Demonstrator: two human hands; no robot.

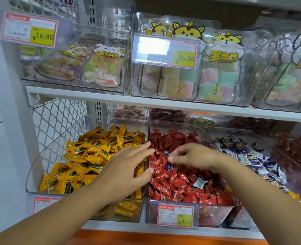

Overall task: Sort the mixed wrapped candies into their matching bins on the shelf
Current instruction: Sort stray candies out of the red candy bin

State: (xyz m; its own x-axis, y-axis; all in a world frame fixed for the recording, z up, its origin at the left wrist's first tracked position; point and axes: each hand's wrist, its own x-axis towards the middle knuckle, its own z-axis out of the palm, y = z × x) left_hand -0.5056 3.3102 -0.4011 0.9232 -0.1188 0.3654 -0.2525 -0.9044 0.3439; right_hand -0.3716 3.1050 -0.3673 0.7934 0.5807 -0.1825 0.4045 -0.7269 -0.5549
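Three clear bins stand side by side on the lower shelf: yellow-wrapped candies (86, 156) at the left, red-wrapped candies (174, 183) in the middle, mixed dark and white wrapped candies (248, 156) at the right. My right hand (193, 157) hovers over the red bin, its fingertips pinching a dark blue wrapped candy (169, 165). A white and green wrapped candy (200, 183) lies among the red ones. My left hand (128, 167) is spread flat over the divider between the yellow and red bins, fingers straight.
An upper shelf (146, 99) carries clear boxes of bagged marshmallow sweets with price tags. A price tag (175, 215) hangs on the red bin's front. More bins sit behind. A wire mesh panel (57, 121) closes the left side.
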